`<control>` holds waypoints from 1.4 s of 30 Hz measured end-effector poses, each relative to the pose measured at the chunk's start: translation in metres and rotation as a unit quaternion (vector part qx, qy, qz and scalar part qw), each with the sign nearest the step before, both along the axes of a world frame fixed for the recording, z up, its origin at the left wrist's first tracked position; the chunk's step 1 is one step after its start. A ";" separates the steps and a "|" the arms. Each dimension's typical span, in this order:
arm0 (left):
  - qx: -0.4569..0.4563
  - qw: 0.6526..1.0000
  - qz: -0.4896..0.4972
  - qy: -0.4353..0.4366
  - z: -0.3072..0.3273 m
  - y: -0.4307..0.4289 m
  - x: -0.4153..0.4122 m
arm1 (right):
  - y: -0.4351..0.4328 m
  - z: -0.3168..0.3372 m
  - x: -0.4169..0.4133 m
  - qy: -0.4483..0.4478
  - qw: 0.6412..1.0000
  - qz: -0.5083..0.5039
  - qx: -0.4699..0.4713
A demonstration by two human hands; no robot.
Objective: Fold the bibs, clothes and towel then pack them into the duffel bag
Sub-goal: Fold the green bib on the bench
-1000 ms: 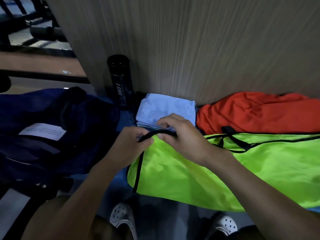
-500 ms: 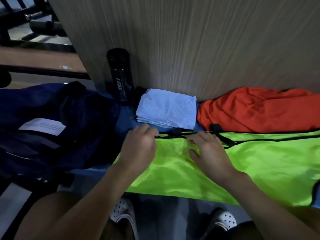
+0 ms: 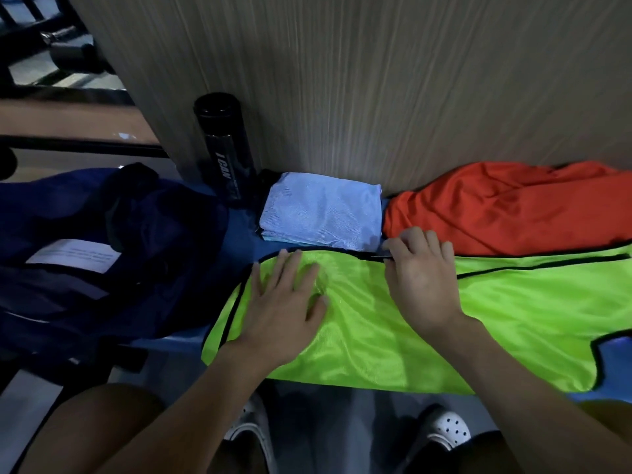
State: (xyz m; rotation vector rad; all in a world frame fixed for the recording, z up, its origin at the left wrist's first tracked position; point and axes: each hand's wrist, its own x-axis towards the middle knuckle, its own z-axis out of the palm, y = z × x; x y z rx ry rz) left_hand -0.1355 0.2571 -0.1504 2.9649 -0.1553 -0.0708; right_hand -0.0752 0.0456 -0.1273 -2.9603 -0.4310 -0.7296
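Lime-green bib (image 3: 513,319), black-trimmed, spread flat from centre to 4 o'clock. Folded pale-blue towel (image 3: 321,213) just beyond at 12 o'clock; crumpled orange garment (image 3: 506,206) at 2 o'clock; slumped navy duffel bag (image 3: 119,251) at 9 o'clock.

On my feed the bib (image 3: 513,313) reads neon yellow-green, piped in black; the garment (image 3: 506,206) is plain orange-red; the towel (image 3: 321,213) is pale blue with a fine woven fleck; the duffel bag (image 3: 154,268) is navy, its label (image 3: 73,260) white; the bottle (image 3: 224,148) is black with white lettering; the panel (image 3: 376,80) is grey-brown with vertical grain; the clogs (image 3: 448,429) are white.
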 end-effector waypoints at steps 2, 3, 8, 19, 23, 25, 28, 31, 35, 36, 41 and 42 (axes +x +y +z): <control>0.004 0.997 -0.008 -0.081 0.008 -0.001 -0.002 | 0.000 -0.003 -0.015 0.028 0.999 0.030 0.003; 0.001 0.995 -0.003 -0.100 0.008 -0.001 -0.003 | 0.000 -0.005 -0.025 0.047 0.998 0.041 -0.005; 0.024 0.998 0.024 0.055 -0.010 0.002 -0.007 | -0.008 -0.034 -0.052 0.175 0.980 0.036 -0.087; 0.001 0.999 -0.005 -0.041 -0.006 -0.002 -0.011 | -0.009 -0.021 -0.055 0.156 0.986 -0.007 -0.065; 0.032 0.998 -0.012 0.046 -0.017 -0.004 -0.006 | -0.016 -0.031 -0.051 0.197 0.978 -0.007 -0.068; 0.041 0.998 0.003 0.043 -0.018 -0.006 -0.003 | -0.021 -0.029 -0.049 0.192 0.980 0.019 -0.051; 0.006 0.998 0.001 -0.056 -0.004 -0.015 0.000 | -0.028 -0.013 -0.050 0.141 0.990 0.017 -0.012; -0.051 0.977 -0.088 -0.186 0.006 -0.036 0.006 | -0.048 -0.001 -0.049 0.106 0.993 -0.056 0.001; -0.079 0.961 -0.207 -0.167 0.014 -0.086 0.019 | -0.072 -0.007 -0.036 0.131 0.983 -0.126 -0.021; -0.073 0.960 -0.223 -0.152 0.013 -0.098 0.024 | -0.076 -0.008 -0.031 0.139 0.982 -0.124 -0.027; 0.012 0.971 -0.232 -0.049 0.004 -0.126 0.051 | -0.095 -0.012 -0.023 0.203 0.976 -0.083 -0.016; 0.031 0.972 -0.229 -0.039 0.002 -0.127 0.054 | -0.099 -0.011 -0.023 0.204 0.976 -0.071 -0.010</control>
